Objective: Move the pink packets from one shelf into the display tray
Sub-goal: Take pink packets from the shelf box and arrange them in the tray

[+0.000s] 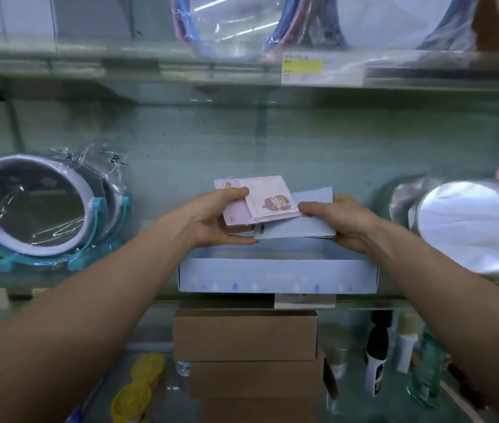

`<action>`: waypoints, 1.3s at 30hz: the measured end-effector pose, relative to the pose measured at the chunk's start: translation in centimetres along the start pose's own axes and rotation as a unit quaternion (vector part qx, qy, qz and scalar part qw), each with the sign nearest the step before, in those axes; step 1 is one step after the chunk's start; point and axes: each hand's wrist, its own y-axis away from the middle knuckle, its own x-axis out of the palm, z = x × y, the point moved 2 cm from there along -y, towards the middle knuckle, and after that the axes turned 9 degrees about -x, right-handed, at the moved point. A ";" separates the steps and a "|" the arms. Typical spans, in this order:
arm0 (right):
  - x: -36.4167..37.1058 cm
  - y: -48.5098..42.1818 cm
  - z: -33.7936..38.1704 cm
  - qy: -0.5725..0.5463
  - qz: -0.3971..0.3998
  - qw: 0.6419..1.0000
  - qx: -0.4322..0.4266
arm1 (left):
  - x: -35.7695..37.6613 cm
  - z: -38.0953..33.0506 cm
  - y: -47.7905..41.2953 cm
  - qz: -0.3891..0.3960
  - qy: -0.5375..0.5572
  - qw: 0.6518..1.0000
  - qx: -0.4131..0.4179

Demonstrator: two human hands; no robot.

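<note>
Holding pink packets point(260, 199) just above the display tray point(275, 276).
Clamped at both ends, likely to keep the fanned stack together: left hand point(211, 221) with thumb on top and fingers curled beneath, right hand point(343, 221) pinching the opposite edge along with a pale blue packet point(309, 228) underneath. Poised directly over the tray, seemingly for a straight drop.

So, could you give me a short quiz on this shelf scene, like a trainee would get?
1. True or false: the pink packets already lie in the tray.
2. What stands left of the tray? A) a mirror B) a kettle C) a lamp
3. Fill in: below the tray, cardboard ____ are stacked.
Key: 1 false: the left hand holds them and the right hand a blue packet, above it. 2 A. 3 boxes.
</note>
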 end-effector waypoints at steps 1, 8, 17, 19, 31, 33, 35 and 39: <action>-0.1 0.0 -0.1 0.001 0.008 1.000 0.002 | -0.1 0.2 -0.1 0.000 -0.010 1.000 -0.007; 0.0 -0.2 0.2 0.004 0.045 0.999 -0.018 | -0.5 0.5 0.3 0.012 -0.116 0.993 0.022; -5.8 0.1 -1.6 0.538 0.147 0.827 0.068 | -4.9 1.9 0.0 -0.158 -0.188 0.966 0.076; -5.6 0.1 -2.0 0.496 0.134 0.855 0.069 | -4.4 2.5 -0.2 -0.155 -0.170 0.970 0.075; -4.7 -2.6 -4.1 0.586 0.027 0.809 -0.044 | -2.8 2.6 -1.9 -0.197 -0.229 0.944 0.133; -4.7 -2.6 -4.8 0.603 0.056 0.796 -0.004 | -3.1 2.7 -2.1 -0.195 -0.263 0.937 0.121; -4.6 -2.9 -5.5 0.610 0.063 0.790 0.010 | -3.2 2.8 -2.2 -0.201 -0.285 0.930 0.115; -4.4 -2.9 -5.8 0.633 0.062 0.771 0.006 | -2.9 3.0 -2.3 -0.195 -0.337 0.916 0.101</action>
